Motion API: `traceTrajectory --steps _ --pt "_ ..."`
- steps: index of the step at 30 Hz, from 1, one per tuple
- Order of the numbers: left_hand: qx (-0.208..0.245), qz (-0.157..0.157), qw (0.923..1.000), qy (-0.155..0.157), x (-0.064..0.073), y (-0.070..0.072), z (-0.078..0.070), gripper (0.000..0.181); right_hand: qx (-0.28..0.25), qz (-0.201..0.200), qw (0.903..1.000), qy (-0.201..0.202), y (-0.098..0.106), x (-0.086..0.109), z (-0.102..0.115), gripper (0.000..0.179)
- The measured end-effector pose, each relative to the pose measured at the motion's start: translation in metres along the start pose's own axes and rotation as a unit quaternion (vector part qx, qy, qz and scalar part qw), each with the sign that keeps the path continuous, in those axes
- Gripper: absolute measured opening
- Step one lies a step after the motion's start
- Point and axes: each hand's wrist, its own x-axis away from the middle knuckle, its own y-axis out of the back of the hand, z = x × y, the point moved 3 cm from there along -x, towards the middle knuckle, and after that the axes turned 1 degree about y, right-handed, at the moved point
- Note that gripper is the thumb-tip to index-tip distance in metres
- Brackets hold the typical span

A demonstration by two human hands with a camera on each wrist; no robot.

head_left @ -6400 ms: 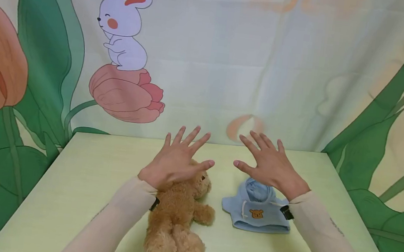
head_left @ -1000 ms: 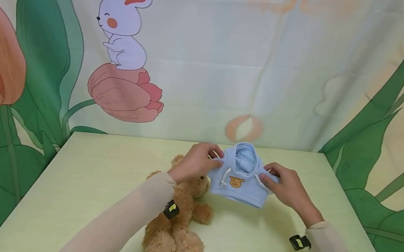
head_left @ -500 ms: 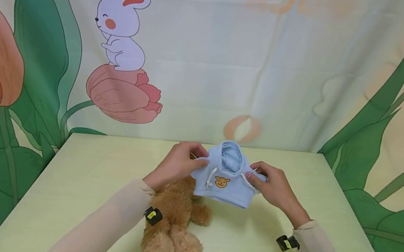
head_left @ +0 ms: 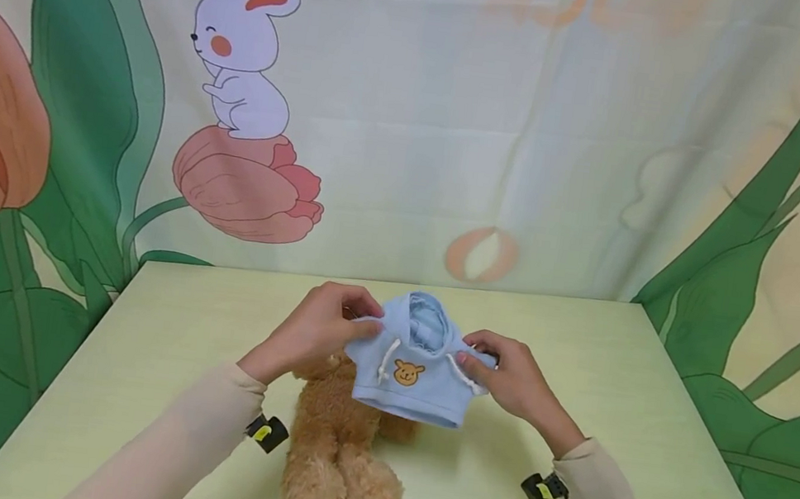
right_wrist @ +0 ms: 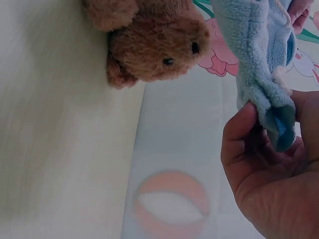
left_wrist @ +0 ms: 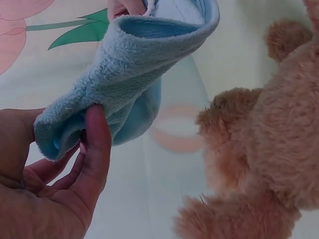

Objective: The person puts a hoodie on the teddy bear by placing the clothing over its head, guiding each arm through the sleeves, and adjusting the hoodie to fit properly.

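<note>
A small light-blue hoodie point(head_left: 421, 381) with white drawstrings and a bear-face patch hangs above the table, stretched between my two hands. My left hand point(head_left: 322, 325) pinches one sleeve, and the left wrist view shows thumb and fingers around the sleeve end of the hoodie point(left_wrist: 132, 64). On the opposite side, my right hand point(head_left: 515, 380) pinches the other sleeve; its curled fingers also show in the right wrist view. Beneath lies a brown plush teddy bear point(head_left: 335, 441), legs toward me. In the head view the hoodie and left hand cover most of its head; the right wrist view shows its face point(right_wrist: 164, 52).
The pale yellow-green table point(head_left: 602, 374) ends at a hanging cloth backdrop point(head_left: 396, 157) printed with tulips, leaves and a white rabbit point(head_left: 244, 56). A black strap device point(head_left: 267, 433) sits on each wrist.
The hoodie, which lay flat on the table right of the bear, has been picked up. Both hands have carried it leftward and slightly toward me, over the bear's upper body.
</note>
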Motion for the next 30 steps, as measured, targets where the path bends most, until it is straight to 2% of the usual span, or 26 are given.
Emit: traceTrajectory --steps 8,16,26,30 --pt "-0.011 0.005 0.9998 0.016 0.008 0.01 0.01 0.008 -0.028 0.036 0.999 -0.003 -0.024 -0.003 -0.003 0.019" --pt "-0.031 0.008 0.999 0.03 0.016 0.013 0.018 0.006 -0.038 0.07 0.9968 -0.006 -0.048 -0.004 -0.005 0.017" --pt "-0.089 -0.004 0.996 0.009 0.022 0.01 0.032 0.008 -0.071 0.093 0.9924 -0.036 -0.073 -0.006 -0.013 0.012" --pt "-0.145 -0.024 0.989 -0.014 0.024 0.007 0.035 0.008 -0.066 0.091 0.9929 -0.04 -0.082 -0.008 -0.017 0.012"
